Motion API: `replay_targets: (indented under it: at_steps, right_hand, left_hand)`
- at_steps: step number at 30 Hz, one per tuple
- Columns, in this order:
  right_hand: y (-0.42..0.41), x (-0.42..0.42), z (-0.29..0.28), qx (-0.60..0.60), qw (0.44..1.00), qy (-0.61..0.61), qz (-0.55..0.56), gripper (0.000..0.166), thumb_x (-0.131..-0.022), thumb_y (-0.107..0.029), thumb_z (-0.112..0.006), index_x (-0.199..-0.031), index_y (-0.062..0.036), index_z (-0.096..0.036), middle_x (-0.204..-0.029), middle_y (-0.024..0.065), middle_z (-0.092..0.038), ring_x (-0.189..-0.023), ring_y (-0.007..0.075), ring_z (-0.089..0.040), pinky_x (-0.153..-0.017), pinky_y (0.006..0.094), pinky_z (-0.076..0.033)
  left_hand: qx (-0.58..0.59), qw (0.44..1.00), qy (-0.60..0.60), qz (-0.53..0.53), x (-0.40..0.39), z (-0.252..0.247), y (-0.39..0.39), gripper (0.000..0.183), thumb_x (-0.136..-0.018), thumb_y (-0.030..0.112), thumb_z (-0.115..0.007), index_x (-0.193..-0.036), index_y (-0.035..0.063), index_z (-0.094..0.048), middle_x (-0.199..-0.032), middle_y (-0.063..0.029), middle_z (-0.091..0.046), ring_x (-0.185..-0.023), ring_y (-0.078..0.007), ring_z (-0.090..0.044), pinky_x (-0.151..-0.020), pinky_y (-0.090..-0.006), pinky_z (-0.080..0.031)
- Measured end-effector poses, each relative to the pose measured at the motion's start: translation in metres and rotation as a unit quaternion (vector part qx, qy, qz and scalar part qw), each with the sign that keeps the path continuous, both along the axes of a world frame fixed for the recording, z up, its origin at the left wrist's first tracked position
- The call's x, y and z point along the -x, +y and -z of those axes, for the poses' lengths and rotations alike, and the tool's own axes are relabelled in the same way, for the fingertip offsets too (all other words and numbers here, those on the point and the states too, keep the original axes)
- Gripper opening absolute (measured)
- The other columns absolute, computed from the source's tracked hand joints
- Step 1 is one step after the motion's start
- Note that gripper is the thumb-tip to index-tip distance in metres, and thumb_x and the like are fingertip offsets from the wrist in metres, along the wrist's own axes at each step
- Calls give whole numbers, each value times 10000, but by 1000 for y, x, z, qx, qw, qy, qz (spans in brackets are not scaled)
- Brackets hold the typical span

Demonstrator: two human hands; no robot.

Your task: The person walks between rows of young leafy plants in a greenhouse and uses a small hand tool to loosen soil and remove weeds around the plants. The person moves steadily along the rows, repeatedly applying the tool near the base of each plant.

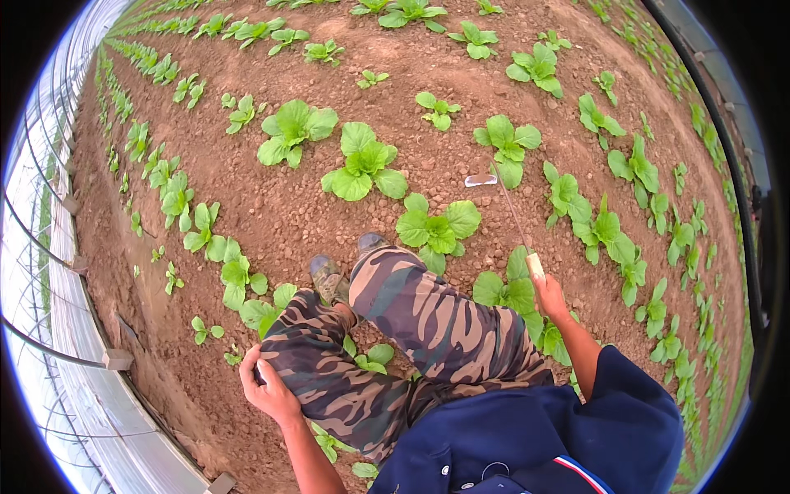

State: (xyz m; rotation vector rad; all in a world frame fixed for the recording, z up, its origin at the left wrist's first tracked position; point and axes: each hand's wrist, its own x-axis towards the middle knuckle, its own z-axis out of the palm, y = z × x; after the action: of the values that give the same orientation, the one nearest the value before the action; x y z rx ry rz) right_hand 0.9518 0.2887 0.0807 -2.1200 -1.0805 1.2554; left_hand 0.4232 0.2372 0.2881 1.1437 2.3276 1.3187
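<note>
My right hand grips the pale wooden handle of a small hand hoe. Its thin metal shaft runs away from me to a flat blade, which is at the soil beside a leafy green seedling. Another broad-leaved seedling grows left of the shaft, and one stands close by my right hand. My left hand rests against my left knee with curled fingers; its palm is partly hidden, and no object shows in it.
My legs in camouflage trousers are bent low among the plants, with a muddy shoe on the soil. Rows of seedlings run along both sides. A plastic-film greenhouse wall curves along the left, and a dark pipe along the right.
</note>
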Motion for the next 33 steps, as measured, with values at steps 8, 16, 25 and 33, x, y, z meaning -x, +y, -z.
replay_targets:
  at_steps: [8, 16, 25, 33]
  right_hand:
    - [90, 21, 16, -16, 999, 43, -19, 341, -926, -345, -544, -933, -5, -532, -650, 64, -544, -470, 167, -543, -425, 317, -439]
    - [69, 0, 12, 74, 988, 94, 99, 378, -910, -375, -562, -971, -3, -558, -683, 111, -571, -510, 204, -572, -471, 361, -465]
    - [13, -39, -54, 45, 922, -355, -151, 433, -875, -414, -594, -974, 5, -538, -891, 280, -634, -880, 455, -606, -755, 522, -474]
    - [-20, -61, -29, 14, 937, -324, -128, 447, -875, -431, -581, -998, -3, -543, -861, 266, -628, -834, 440, -609, -723, 495, -473]
  left_hand:
    - [2, 1000, -4, 22, -1, 2, 6, 213, -916, 14, -478, -1082, -61, -588, -1088, -138, -619, -1033, -232, -569, -963, -356, -416]
    - [2, 1000, 6, 3, 7, 1, 9, 217, -913, 18, -485, -1085, -63, -588, -1100, -140, -616, -1030, -236, -568, -960, -355, -417]
    - [-11, 1000, -6, 6, 5, 4, 3, 216, -917, 15, -485, -1089, -58, -593, -1096, -139, -620, -1023, -229, -569, -948, -351, -424]
    - [-27, 1000, -9, 6, 13, 10, -7, 219, -925, 22, -476, -1092, -56, -594, -1103, -147, -622, -1022, -234, -578, -944, -358, -432]
